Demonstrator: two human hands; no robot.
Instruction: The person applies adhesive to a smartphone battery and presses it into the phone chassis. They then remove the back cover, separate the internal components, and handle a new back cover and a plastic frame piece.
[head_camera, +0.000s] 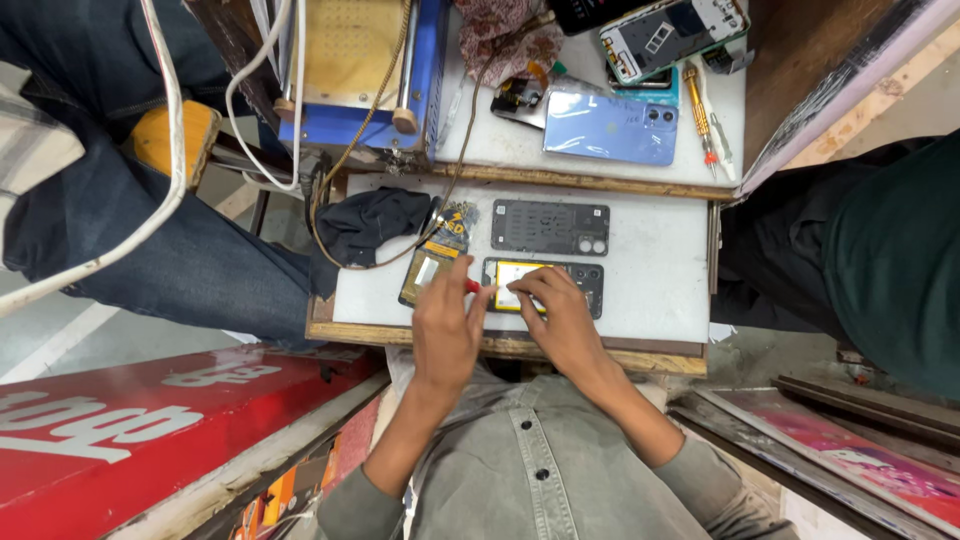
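Observation:
An opened phone (588, 282) with a yellow battery lies near the front edge of the white work board (660, 270). My right hand (555, 310) rests on it, fingers spread over the battery. Just left of the phone, my left hand (447, 325) grips a small red-handled tool (472, 287) whose tip points at the phone's left end. A dark inner frame plate (550, 227) lies just beyond the phone. A yellow-and-black packet (438, 258) lies under my left fingers.
A black cloth (375, 222) sits at the board's left. On the rear shelf are a blue phone back cover (610, 127), another opened phone (672, 35), a screwdriver (698, 112) and a blue machine (350, 60) with cables. Other people's legs flank both sides.

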